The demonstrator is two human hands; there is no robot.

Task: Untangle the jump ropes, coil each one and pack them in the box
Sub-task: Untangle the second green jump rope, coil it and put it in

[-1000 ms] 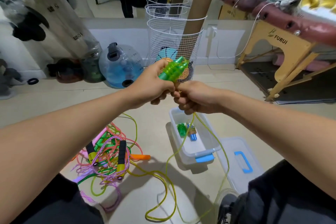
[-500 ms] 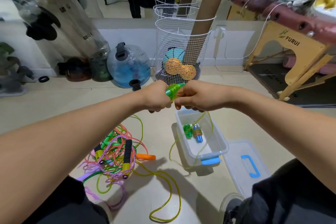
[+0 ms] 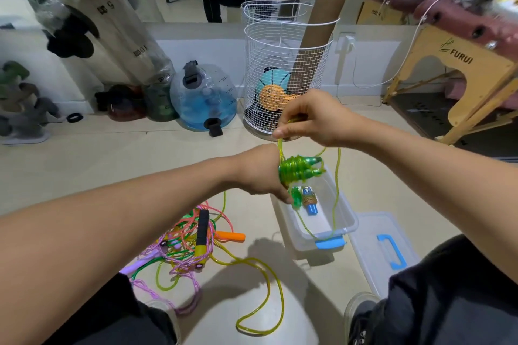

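The left hand [image 3: 259, 173] grips the green handles [image 3: 301, 168] wound with yellow-green rope [image 3: 336, 190], just above the open clear box [image 3: 346, 218]; the right hand [image 3: 305, 117] pinches the rope above them. A coiled rope bundle [image 3: 307, 200] lies in the box. On the floor, a tangled rope pile [image 3: 185, 244] sits left, the box lid [image 3: 384, 252] right, and a wire basket [image 3: 286, 75] behind.

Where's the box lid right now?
In the head view, the lid lies flat on the floor at lower right, just right of the open box, beside the person's right knee.
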